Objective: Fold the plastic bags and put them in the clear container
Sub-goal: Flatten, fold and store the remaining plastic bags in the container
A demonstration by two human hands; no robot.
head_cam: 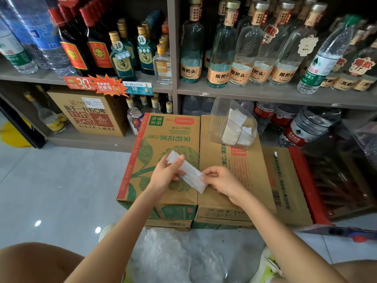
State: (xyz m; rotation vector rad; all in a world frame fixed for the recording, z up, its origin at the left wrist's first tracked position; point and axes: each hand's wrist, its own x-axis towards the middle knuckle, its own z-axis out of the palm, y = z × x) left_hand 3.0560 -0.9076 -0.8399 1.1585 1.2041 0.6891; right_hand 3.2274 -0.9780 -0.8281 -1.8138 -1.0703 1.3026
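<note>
While the left hand [166, 173] pinched the upper end of the folded plastic bag [190, 174] at frame centre and the right hand [222, 180] its lower end, the film looked light, limp and slippery, likely best gripped on the creases. The clear container [216, 117] stood to its upper right.

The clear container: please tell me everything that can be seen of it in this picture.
The clear container is a see-through plastic tub with fine ribs on its walls, rounded corners and an open top; no lid shows. It stands on the far part of the right cardboard box, in front of the shelf. Inside, several white folded plastic bags lie toward its right side, filling it partly. Only the box and these bags touch it.
</note>
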